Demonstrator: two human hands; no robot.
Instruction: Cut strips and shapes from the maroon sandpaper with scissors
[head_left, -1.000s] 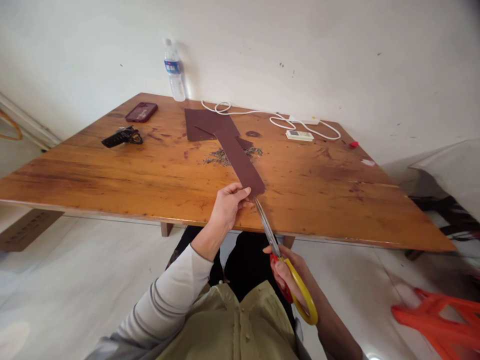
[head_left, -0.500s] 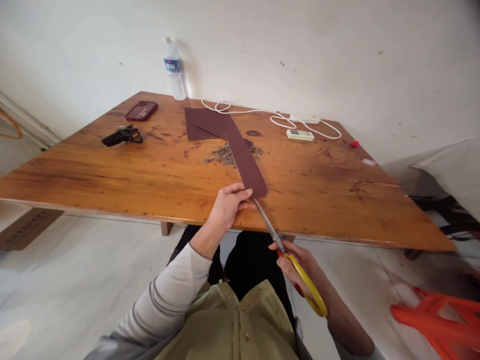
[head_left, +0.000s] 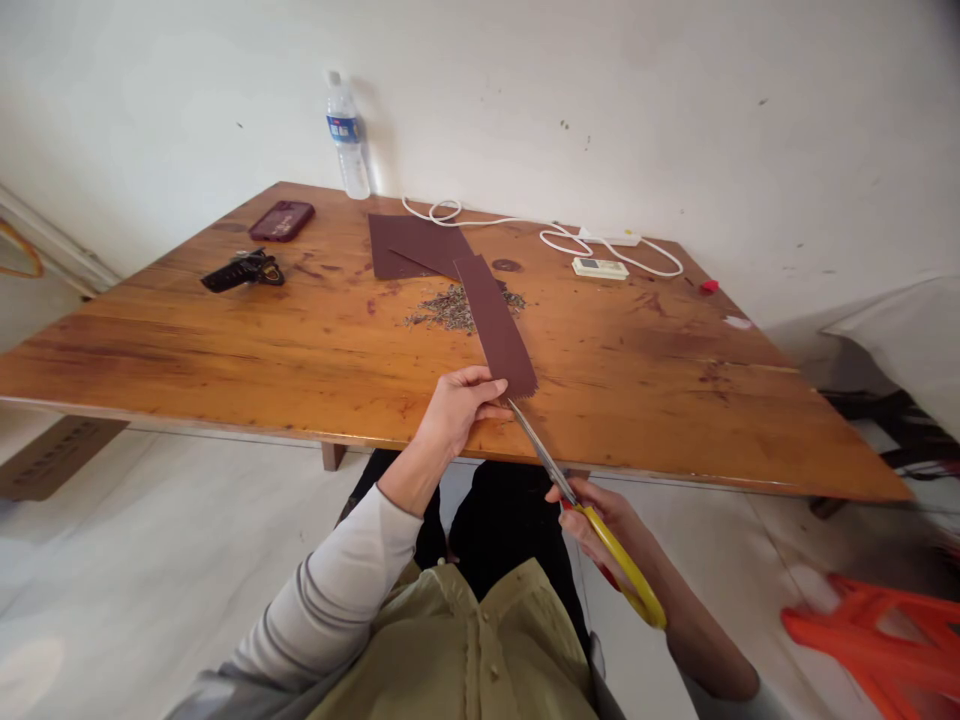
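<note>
A long dark maroon strip [head_left: 499, 330] slants over the table's front half, its near end finely fringed. My left hand [head_left: 459, 405] pinches that near end between thumb and fingers. Scissors with yellow and red handles [head_left: 619, 560] are in my right hand [head_left: 600, 520], fingers in and around the handles. The blade tips touch or nearly touch the strip's fringed edge beside my left fingertips. Beneath the strip's far part lies a pile of small dark shreds [head_left: 448, 309]. Larger maroon sheets [head_left: 401, 240] rest flat behind the pile.
On the wooden table [head_left: 187, 370] are a phone [head_left: 282, 221], a black item with keys [head_left: 244, 271], a water bottle [head_left: 347, 140], a white cable [head_left: 510, 221] and a small white device [head_left: 600, 269]. An orange stool [head_left: 877, 630] stands on the floor at right.
My right hand and the scissors have shifted slightly right, and the handles sit a little closer together. The strip's far end has swung slightly to the right in my left hand.
</note>
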